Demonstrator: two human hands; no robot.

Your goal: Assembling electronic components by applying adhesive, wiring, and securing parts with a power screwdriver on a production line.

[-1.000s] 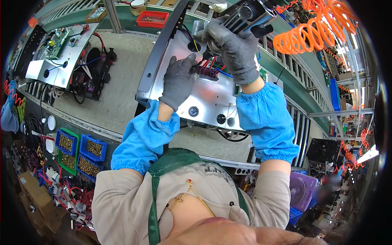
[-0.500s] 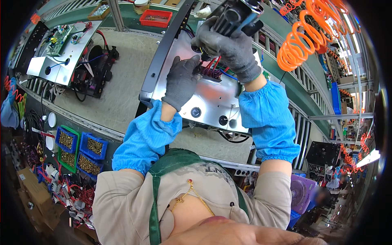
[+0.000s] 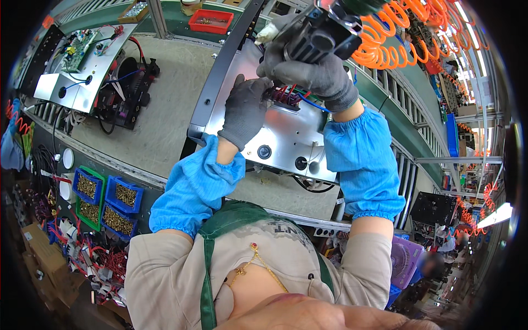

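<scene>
In the middle, a shiny metal chassis with a dark side panel stands in front of me. My right hand, in a grey glove, is wrapped round a black power screwdriver held over the chassis's far part. My left hand, also gloved, rests on the chassis with its fingers curled together beside the red wires. What those fingertips pinch, if anything, is hidden. A blue wire runs below my right hand. The driver's tip is out of sight behind the glove.
At the left stands another opened unit with a circuit board. Small bins of brass-coloured screws sit at the near left. A red tray lies at the back; an orange coiled hose hangs at the upper right.
The screwdriver and my right hand have shifted slightly to the right and nearer me, and the orange hose has swung upward. My left hand stays in place on the chassis.
</scene>
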